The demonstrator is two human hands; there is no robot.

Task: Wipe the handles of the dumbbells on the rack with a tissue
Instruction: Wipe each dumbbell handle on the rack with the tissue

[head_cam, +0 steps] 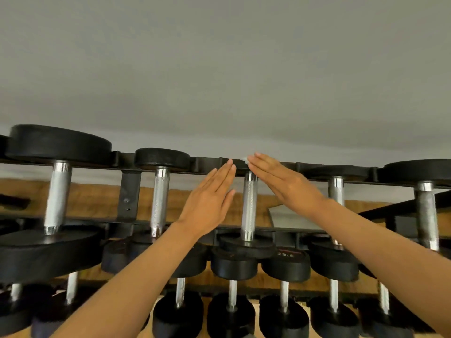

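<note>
Both hands reach up to the top tier of the dumbbell rack (127,191), fingers straight and held together; the left hand (207,201) is released, its grip on nothing, lying just left of a knurled dumbbell handle (249,206); the right hand (285,184) lies just right of that handle, fingers flat, a scrap of white tissue (244,159) showing at its fingertips (255,157) over the dumbbell's far head; whether it is pinched cannot be told; more dumbbells sit on the lower tier beneath both wrists.
</note>
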